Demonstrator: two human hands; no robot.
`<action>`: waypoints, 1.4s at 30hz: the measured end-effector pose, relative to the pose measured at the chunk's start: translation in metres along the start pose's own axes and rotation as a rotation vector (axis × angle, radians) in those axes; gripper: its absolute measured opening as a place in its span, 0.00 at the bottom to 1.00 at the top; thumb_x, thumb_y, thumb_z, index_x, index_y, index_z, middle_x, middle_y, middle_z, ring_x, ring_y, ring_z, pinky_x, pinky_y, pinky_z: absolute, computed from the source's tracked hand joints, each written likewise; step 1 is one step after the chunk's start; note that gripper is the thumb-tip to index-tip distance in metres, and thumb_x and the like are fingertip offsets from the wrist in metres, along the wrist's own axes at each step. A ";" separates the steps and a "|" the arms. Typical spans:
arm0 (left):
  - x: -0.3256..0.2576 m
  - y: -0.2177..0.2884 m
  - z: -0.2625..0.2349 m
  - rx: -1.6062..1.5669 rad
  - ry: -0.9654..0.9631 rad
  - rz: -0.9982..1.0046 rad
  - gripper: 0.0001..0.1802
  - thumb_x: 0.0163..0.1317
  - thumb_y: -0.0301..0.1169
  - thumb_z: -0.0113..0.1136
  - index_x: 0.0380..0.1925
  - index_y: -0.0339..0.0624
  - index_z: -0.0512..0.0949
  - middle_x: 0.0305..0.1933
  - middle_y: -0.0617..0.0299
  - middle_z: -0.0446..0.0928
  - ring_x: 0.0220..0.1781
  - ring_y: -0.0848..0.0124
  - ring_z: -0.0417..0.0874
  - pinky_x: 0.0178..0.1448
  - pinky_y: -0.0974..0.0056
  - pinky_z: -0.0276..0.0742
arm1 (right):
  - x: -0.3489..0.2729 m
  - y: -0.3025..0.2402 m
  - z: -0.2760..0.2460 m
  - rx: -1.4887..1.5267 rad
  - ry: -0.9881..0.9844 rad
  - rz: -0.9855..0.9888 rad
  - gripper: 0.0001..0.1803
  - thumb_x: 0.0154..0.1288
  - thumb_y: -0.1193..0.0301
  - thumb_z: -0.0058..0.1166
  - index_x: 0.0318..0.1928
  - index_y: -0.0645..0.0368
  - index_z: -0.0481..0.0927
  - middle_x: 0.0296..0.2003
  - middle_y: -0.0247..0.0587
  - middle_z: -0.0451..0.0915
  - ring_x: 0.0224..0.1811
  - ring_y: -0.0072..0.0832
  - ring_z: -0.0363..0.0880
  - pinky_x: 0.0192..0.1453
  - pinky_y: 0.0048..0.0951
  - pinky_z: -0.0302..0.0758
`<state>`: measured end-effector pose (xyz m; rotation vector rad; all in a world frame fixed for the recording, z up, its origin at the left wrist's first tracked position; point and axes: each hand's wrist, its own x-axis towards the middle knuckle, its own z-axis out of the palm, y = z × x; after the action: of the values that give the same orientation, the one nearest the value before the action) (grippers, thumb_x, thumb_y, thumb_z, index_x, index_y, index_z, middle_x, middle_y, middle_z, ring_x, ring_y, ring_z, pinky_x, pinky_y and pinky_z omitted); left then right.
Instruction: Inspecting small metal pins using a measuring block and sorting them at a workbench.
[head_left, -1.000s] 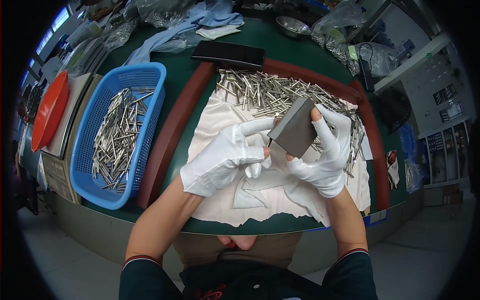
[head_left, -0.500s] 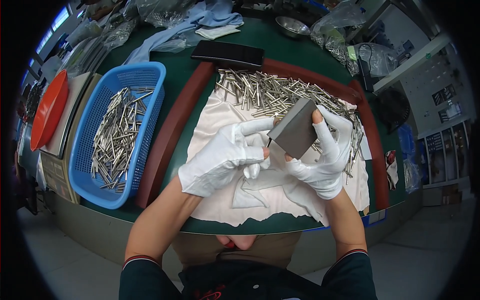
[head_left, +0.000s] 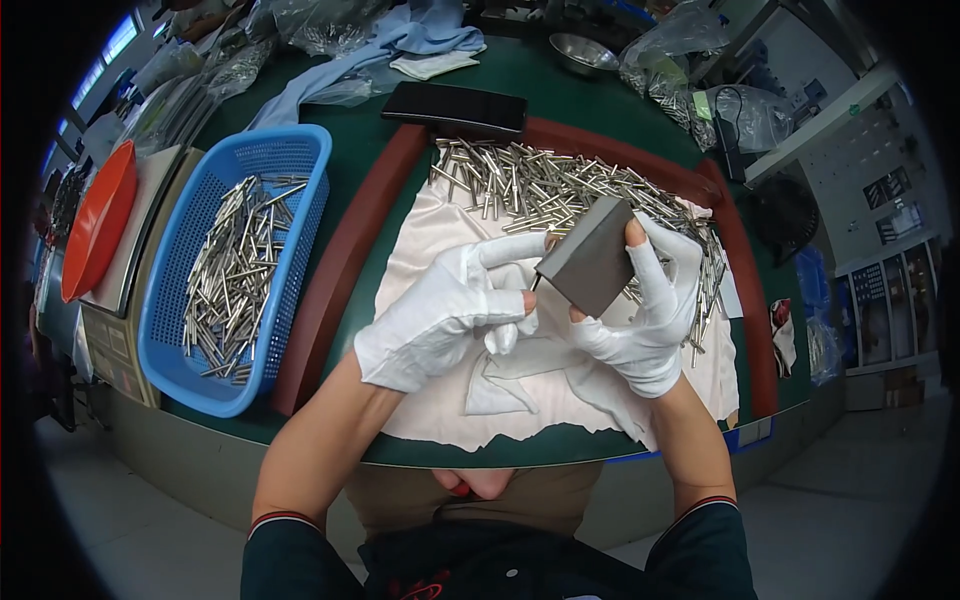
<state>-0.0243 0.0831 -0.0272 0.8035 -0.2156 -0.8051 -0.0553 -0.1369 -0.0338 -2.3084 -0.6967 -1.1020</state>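
My right hand (head_left: 655,315), in a white glove with bare fingertips, grips a dark grey rectangular block (head_left: 598,268) by its right edge and lower corner. The block is tilted above the cloth. Against its left side is my left hand (head_left: 450,310), gloved the same way, with the fingers bent. A thin dark pin (head_left: 536,283) shows between its thumb and the block's left corner; most of it is hidden. Under both hands a pale pink cloth (head_left: 420,405) covers the work area. Behind them lies a heap of slim shiny metal pins (head_left: 540,185).
Dark red rails (head_left: 345,270) frame the cloth at left, back and right. At left stands a blue basket (head_left: 150,330) of metal pins, beside an orange-red scoop-shaped tray (head_left: 100,220). A black phone (head_left: 455,108) rests at the back rail, with a metal bowl (head_left: 583,52) farther off.
My left hand has shifted very slightly to the left, and the thin pin with it. The block and my right hand look almost unchanged.
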 end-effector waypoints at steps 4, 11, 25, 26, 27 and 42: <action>0.000 -0.002 0.002 0.041 -0.014 -0.031 0.33 0.58 0.24 0.65 0.64 0.33 0.67 0.30 0.61 0.79 0.21 0.79 0.76 0.23 0.76 0.69 | 0.009 -0.005 0.005 -0.032 0.007 -0.036 0.48 0.36 0.64 0.71 0.64 0.60 0.70 0.54 0.49 0.72 0.48 0.42 0.71 0.52 0.40 0.69; 0.000 -0.004 0.005 0.125 0.017 -0.081 0.29 0.60 0.22 0.61 0.63 0.31 0.68 0.30 0.60 0.79 0.21 0.79 0.76 0.25 0.76 0.71 | 0.009 -0.007 0.005 -0.031 0.025 -0.011 0.48 0.37 0.64 0.71 0.65 0.60 0.70 0.53 0.50 0.72 0.47 0.42 0.71 0.51 0.40 0.69; 0.003 -0.005 0.006 0.037 0.047 -0.093 0.34 0.56 0.22 0.66 0.63 0.31 0.66 0.30 0.62 0.78 0.24 0.78 0.78 0.22 0.77 0.69 | 0.007 -0.005 0.008 -0.100 0.048 -0.036 0.47 0.38 0.61 0.72 0.64 0.60 0.71 0.53 0.49 0.72 0.47 0.42 0.71 0.51 0.41 0.69; 0.002 -0.006 0.004 0.026 0.028 -0.087 0.33 0.57 0.22 0.66 0.63 0.31 0.66 0.30 0.63 0.77 0.24 0.78 0.78 0.22 0.77 0.70 | 0.010 -0.007 0.007 -0.112 0.048 -0.059 0.47 0.38 0.62 0.72 0.64 0.60 0.71 0.53 0.50 0.72 0.47 0.42 0.71 0.50 0.41 0.68; 0.001 -0.004 0.001 0.028 0.027 -0.087 0.33 0.57 0.22 0.66 0.63 0.31 0.66 0.30 0.63 0.77 0.24 0.78 0.78 0.22 0.77 0.70 | 0.009 -0.006 0.006 -0.112 0.050 -0.059 0.47 0.38 0.62 0.72 0.64 0.60 0.71 0.53 0.50 0.72 0.47 0.42 0.71 0.50 0.41 0.68; 0.000 -0.002 0.005 0.065 0.061 -0.038 0.33 0.59 0.20 0.61 0.65 0.28 0.62 0.34 0.58 0.79 0.22 0.75 0.80 0.25 0.74 0.74 | 0.005 -0.005 0.007 -0.143 0.044 -0.084 0.48 0.40 0.62 0.72 0.66 0.59 0.68 0.55 0.53 0.71 0.47 0.43 0.71 0.50 0.42 0.69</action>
<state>-0.0281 0.0796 -0.0255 0.8948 -0.1734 -0.8115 -0.0514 -0.1278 -0.0331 -2.3848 -0.7256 -1.2748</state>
